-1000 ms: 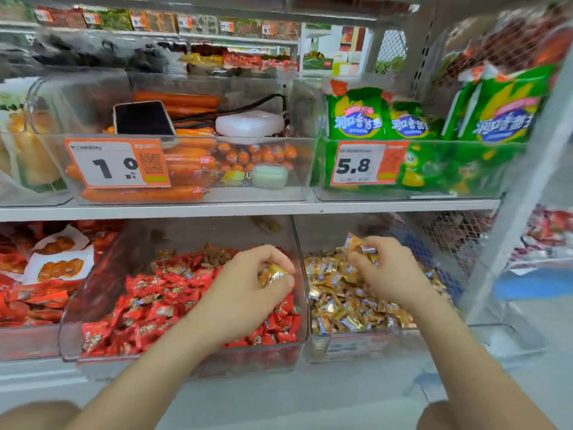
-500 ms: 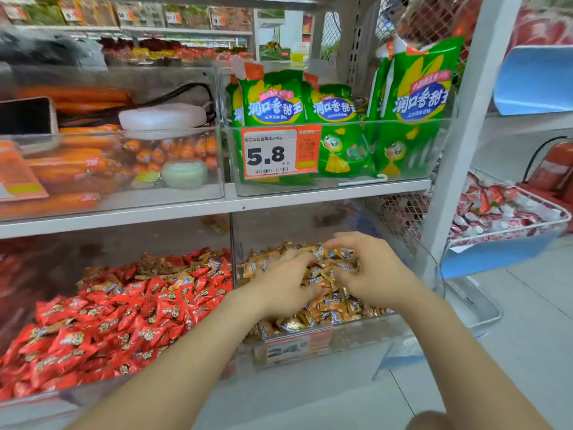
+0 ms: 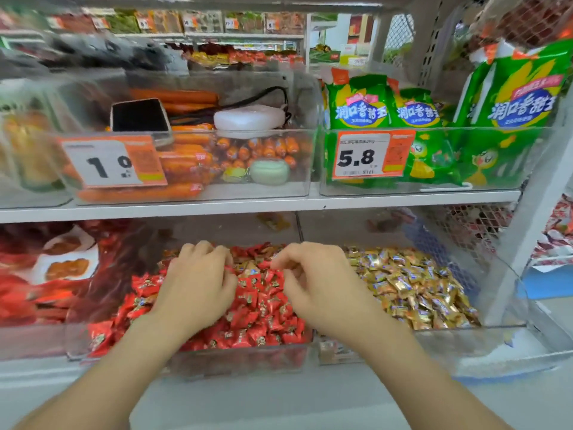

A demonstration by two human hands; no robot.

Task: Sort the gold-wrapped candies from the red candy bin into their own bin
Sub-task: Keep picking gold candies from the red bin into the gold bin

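Observation:
A clear bin (image 3: 217, 355) on the lower shelf holds a heap of red-wrapped candies (image 3: 263, 308). A few gold wrappers (image 3: 248, 267) show near the back of that heap, between my hands. To its right stands a second clear bin (image 3: 483, 342) filled with gold-wrapped candies (image 3: 409, 283). My left hand (image 3: 195, 283) and my right hand (image 3: 316, 283) are both over the red heap, knuckles up. Their fingers curl down into the candies. The fingertips are partly buried, so I cannot tell whether either hand holds a candy.
The upper shelf edge (image 3: 279, 207) runs just above the bins. On it stand a sausage bin with a phone (image 3: 139, 114) and a bin of green corn packets (image 3: 359, 110). Red packets (image 3: 28, 293) lie at the left; a white post (image 3: 521, 259) rises at the right.
Both hands have moved left from the gold candy bin to the red candy bin. The camera has swung back left, and the gold candy my left hand held a second ago is no longer visible.

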